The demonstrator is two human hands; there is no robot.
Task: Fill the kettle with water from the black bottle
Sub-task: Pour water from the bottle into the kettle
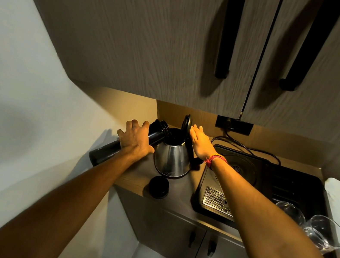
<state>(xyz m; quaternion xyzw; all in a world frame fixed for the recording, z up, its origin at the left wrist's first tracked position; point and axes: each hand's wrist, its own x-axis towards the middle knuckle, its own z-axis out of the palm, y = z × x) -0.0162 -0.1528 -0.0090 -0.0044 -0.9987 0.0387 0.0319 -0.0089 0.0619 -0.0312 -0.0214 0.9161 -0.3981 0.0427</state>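
A steel kettle [172,159] stands on the wooden counter [133,179], its black lid [186,124] raised upright. My left hand [135,138] grips the black bottle [106,151], which is tilted with its open mouth [162,127] over the kettle's opening. My right hand [199,142] rests flat against the raised lid and the top of the kettle's handle, fingers stretched out. The bottle's black cap [158,187] lies on the counter in front of the kettle. No water stream is visible.
A black induction hob with a metal drip grate [215,199] sits right of the kettle. Two glasses [323,233] stand at the right front. A cord [247,150] runs to the wall socket [233,125]. Cabinet doors with black handles [228,36] hang overhead. A white wall is at left.
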